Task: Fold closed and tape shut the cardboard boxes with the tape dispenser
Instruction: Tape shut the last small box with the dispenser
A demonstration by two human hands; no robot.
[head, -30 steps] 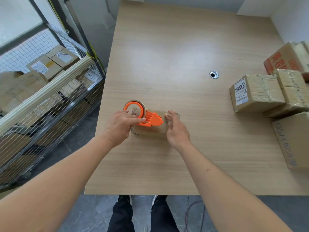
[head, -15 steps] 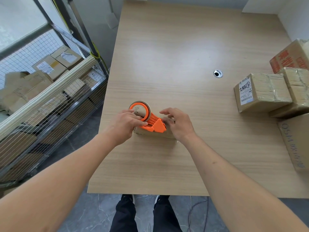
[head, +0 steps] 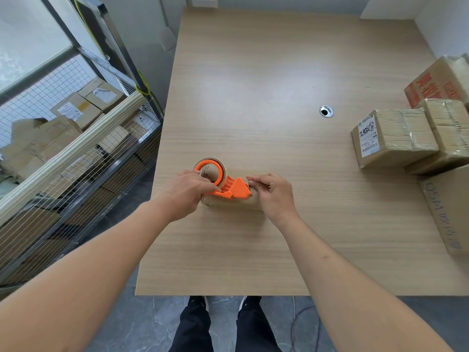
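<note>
My left hand [head: 187, 190] wraps the orange tape dispenser [head: 223, 182], fingers curled over its handle beneath the roll, because I want its weight pressing down on the small cardboard box [head: 236, 200] under it. The box lies on the tabletop [head: 253, 97] directly below both my hands, so I can lean over it and see the seam. I judge I am at the taping step: the flaps look folded flat and the dispenser's triangular nose sits on the lid, pointing toward my right hand.

Just right of that nose, my right hand [head: 272, 193] rests on the box with fingers bent, fingertips [head: 252, 179] pinching or pressing at the tape end against the top; I cannot tell which, and the clear tape itself is too faint to make out. I keep that hand there to anchor the box, so it does not slide when the dispenser is pulled.

Well away to the right of my right hand, taped boxes [head: 393, 137] are stacked along the tabletop's edge, out of my working space. To my judgement those are finished.
</note>
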